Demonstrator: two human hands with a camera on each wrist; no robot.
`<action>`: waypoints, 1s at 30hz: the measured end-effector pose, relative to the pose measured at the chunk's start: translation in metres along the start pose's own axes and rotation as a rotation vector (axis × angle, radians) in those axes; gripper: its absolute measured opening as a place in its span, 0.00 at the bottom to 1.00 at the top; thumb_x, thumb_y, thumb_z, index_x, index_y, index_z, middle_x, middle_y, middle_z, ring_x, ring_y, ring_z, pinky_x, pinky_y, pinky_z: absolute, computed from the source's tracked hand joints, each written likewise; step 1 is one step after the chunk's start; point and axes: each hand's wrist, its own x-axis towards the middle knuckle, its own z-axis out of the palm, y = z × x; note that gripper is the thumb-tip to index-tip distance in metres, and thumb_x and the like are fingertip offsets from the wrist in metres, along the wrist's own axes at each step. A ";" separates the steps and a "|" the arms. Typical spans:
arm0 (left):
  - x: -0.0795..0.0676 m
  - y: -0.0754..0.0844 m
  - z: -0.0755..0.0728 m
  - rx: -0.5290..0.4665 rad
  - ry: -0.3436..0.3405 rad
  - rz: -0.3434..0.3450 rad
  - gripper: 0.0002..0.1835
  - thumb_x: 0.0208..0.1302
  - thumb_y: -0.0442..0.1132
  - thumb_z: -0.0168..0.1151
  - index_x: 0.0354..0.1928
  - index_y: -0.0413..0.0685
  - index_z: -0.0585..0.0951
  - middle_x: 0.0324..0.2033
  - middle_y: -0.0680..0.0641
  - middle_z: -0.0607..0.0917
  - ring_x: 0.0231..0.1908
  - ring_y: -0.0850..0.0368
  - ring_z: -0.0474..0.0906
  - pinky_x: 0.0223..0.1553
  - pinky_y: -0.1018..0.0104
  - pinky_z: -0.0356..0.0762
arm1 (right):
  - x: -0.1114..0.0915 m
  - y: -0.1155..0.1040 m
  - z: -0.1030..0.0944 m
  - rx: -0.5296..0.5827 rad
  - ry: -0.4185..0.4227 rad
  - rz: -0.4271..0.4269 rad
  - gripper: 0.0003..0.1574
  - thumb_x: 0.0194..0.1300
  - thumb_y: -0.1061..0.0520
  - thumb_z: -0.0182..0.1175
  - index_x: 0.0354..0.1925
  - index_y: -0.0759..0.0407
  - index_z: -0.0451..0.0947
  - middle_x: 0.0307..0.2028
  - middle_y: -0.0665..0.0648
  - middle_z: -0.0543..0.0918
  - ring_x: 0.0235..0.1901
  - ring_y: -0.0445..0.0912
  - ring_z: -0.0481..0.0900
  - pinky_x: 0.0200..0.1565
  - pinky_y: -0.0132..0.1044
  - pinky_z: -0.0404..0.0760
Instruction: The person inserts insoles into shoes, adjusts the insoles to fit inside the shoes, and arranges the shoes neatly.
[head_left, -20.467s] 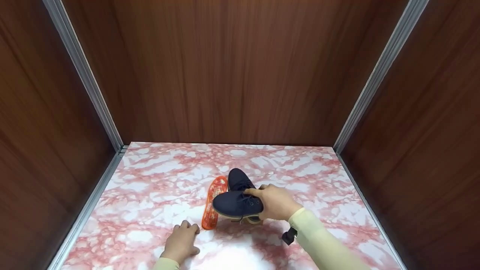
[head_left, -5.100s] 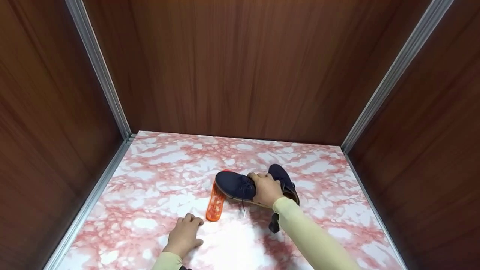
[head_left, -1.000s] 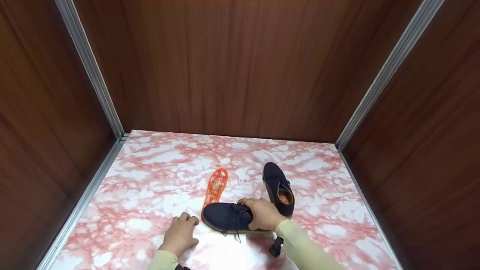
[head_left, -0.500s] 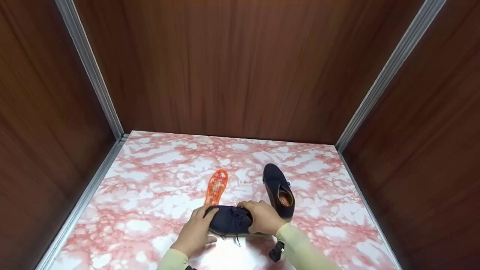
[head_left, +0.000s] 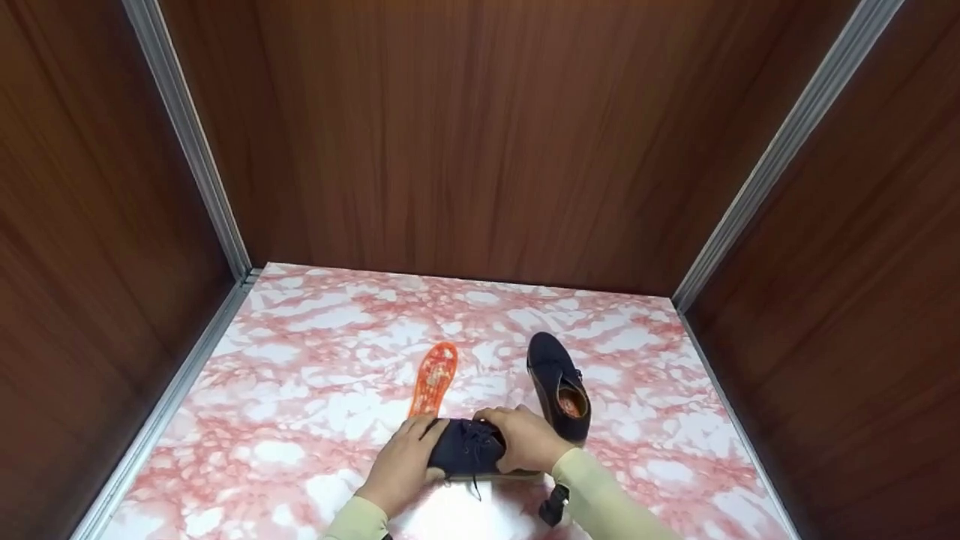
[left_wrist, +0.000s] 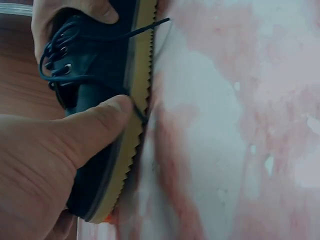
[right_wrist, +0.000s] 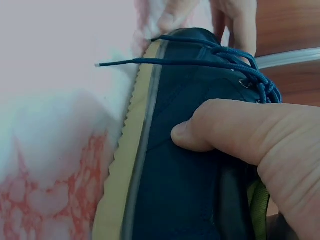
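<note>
- The dark navy lace-up shoe with a tan, saw-toothed sole (head_left: 457,450) lies sideways at the near middle of the pink-and-white marbled table (head_left: 315,337), toe to the left; whether its whole sole bears on the surface I cannot tell
- It should handle as a light thing: the upper looks like soft, matte cloth that would dent under a hard squeeze, while the sole looks firmer and unlikely to slip or break
- Surest hold, as I judge it: the heel side by the ankle opening, with support at the toe along the sole's edge; the loose dark blue lace ends (right_wrist: 195,63) make a poor handle and could snag
- The left hand (head_left: 405,465) has its grip curled round the toe, thumb on the near side where upper meets sole
- The right hand (head_left: 529,439) grips the ankle end, thumb pressed on the near side, its other fingertips hidden
- A flat orange insole with a mottled pattern (head_left: 436,371) stretches away beyond the toe; it looks thin and bendy
- Just right of the right hand stands the matching navy shoe (head_left: 551,364), upright, something reddish inside
</note>
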 end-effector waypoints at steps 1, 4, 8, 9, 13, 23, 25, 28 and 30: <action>0.000 0.000 0.001 -0.002 -0.004 -0.011 0.48 0.59 0.54 0.82 0.79 0.46 0.75 0.77 0.38 0.75 0.77 0.35 0.72 0.76 0.41 0.76 | 0.002 0.001 -0.001 0.020 -0.027 0.005 0.54 0.41 0.57 0.84 0.70 0.48 0.79 0.58 0.49 0.91 0.55 0.49 0.90 0.65 0.51 0.85; 0.001 -0.001 0.002 -0.024 -0.004 -0.035 0.47 0.58 0.52 0.81 0.78 0.45 0.75 0.77 0.38 0.76 0.76 0.36 0.73 0.75 0.42 0.76 | 0.008 0.004 -0.011 0.129 -0.144 0.031 0.53 0.48 0.52 0.85 0.72 0.48 0.77 0.60 0.51 0.90 0.58 0.50 0.88 0.67 0.50 0.84; 0.003 -0.001 -0.001 -0.039 0.016 -0.051 0.47 0.55 0.49 0.84 0.76 0.44 0.77 0.76 0.38 0.77 0.75 0.36 0.74 0.72 0.41 0.79 | 0.025 0.009 -0.033 0.255 -0.276 0.079 0.42 0.65 0.39 0.77 0.72 0.49 0.78 0.62 0.55 0.89 0.62 0.52 0.87 0.69 0.52 0.83; 0.003 -0.001 -0.002 -0.043 0.020 -0.057 0.47 0.55 0.48 0.85 0.76 0.43 0.77 0.76 0.38 0.77 0.75 0.36 0.74 0.72 0.41 0.80 | 0.032 0.010 -0.039 0.254 -0.283 0.081 0.39 0.68 0.37 0.74 0.71 0.50 0.79 0.61 0.55 0.90 0.62 0.52 0.87 0.68 0.52 0.83; 0.004 0.001 -0.001 -0.062 0.018 -0.073 0.47 0.54 0.47 0.85 0.76 0.43 0.77 0.76 0.39 0.77 0.75 0.37 0.74 0.72 0.41 0.80 | 0.062 0.010 -0.056 0.191 -0.242 0.034 0.29 0.74 0.45 0.71 0.66 0.57 0.82 0.57 0.59 0.92 0.58 0.55 0.89 0.64 0.52 0.86; 0.003 0.006 0.008 -0.047 0.059 -0.056 0.46 0.51 0.44 0.87 0.73 0.44 0.79 0.73 0.40 0.80 0.72 0.39 0.77 0.70 0.44 0.82 | 0.123 -0.008 -0.048 -0.284 -0.207 -0.075 0.48 0.66 0.66 0.75 0.79 0.42 0.74 0.76 0.53 0.80 0.67 0.55 0.85 0.55 0.47 0.92; 0.002 0.006 0.008 -0.040 0.063 -0.052 0.45 0.51 0.44 0.87 0.73 0.44 0.80 0.72 0.40 0.80 0.72 0.40 0.77 0.70 0.44 0.81 | 0.131 -0.015 -0.038 -0.360 -0.231 -0.111 0.52 0.66 0.66 0.74 0.80 0.35 0.70 0.79 0.50 0.76 0.70 0.55 0.83 0.52 0.47 0.92; 0.002 0.005 0.007 -0.022 0.071 -0.047 0.45 0.50 0.44 0.87 0.72 0.44 0.80 0.72 0.41 0.81 0.71 0.40 0.77 0.71 0.45 0.81 | 0.140 -0.026 -0.026 -0.463 -0.275 -0.187 0.56 0.68 0.65 0.74 0.82 0.27 0.66 0.82 0.45 0.72 0.77 0.55 0.76 0.53 0.48 0.93; 0.005 0.005 0.007 -0.009 0.066 -0.045 0.45 0.51 0.45 0.87 0.72 0.44 0.80 0.72 0.41 0.80 0.72 0.41 0.76 0.71 0.45 0.80 | 0.144 -0.030 -0.020 -0.520 -0.294 -0.227 0.56 0.69 0.64 0.74 0.82 0.24 0.65 0.82 0.41 0.71 0.81 0.54 0.72 0.58 0.50 0.91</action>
